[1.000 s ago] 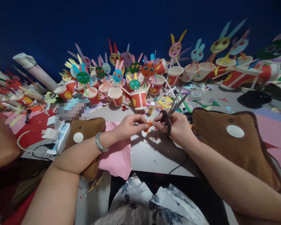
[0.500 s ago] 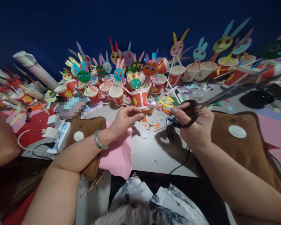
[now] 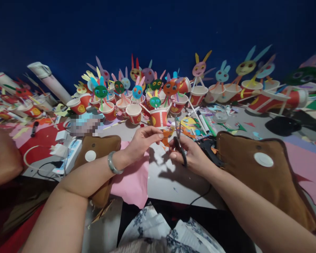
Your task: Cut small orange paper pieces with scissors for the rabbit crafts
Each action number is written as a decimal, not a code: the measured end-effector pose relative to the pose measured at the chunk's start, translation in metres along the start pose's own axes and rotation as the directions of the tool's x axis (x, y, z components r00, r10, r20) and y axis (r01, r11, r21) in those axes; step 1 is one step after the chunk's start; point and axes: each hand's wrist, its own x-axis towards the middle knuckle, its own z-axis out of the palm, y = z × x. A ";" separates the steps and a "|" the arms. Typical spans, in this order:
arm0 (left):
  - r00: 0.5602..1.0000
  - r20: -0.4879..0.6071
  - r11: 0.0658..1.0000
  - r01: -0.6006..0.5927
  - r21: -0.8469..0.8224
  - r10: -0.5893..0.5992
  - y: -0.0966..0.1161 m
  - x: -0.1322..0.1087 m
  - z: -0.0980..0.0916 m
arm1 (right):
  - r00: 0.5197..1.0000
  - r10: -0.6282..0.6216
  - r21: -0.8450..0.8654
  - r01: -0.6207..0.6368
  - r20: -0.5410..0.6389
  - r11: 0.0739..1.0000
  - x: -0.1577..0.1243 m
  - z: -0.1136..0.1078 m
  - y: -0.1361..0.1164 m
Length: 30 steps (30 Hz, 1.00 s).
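Dark-handled scissors (image 3: 183, 156) are in my right hand (image 3: 191, 154), their blades upright in front of the cups. My left hand (image 3: 144, 144) is pinched at the middle, a jade bangle on its wrist; anything between thumb and finger is too small to make out. Orange paper scraps (image 3: 166, 138) lie just beyond the fingertips. Behind them stands a red and white paper cup (image 3: 158, 118) with a teal rabbit face (image 3: 155, 102) on it. Pink paper (image 3: 131, 182) lies under my left wrist.
Many cups with paper rabbit faces line the back by a dark blue wall (image 3: 158, 28). Brown pouches (image 3: 247, 175) flank both arms. A power strip (image 3: 71, 156) with cables lies at the left, near another person's arm (image 3: 5, 158). Markers (image 3: 202, 121) lie beyond my right hand.
My right hand has moved left and inward, close to my left hand. The scissors have swung from pointing far right to upright. The view has shifted slightly upward.
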 end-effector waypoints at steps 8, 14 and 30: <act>0.999 -0.038 0.998 -0.003 -0.062 0.001 0.003 -0.003 0.005 | 0.999 -0.010 -0.118 0.015 0.045 0.993 -0.001 0.003 -0.004; 0.999 -0.037 0.998 0.019 -0.052 -0.021 0.006 -0.005 0.007 | 0.997 0.048 -0.053 -0.045 0.056 0.998 -0.002 0.007 -0.003; 0.998 0.031 0.997 0.048 -0.053 -0.047 0.005 -0.005 0.008 | 0.999 0.033 -0.119 -0.030 0.025 0.992 -0.001 0.006 0.001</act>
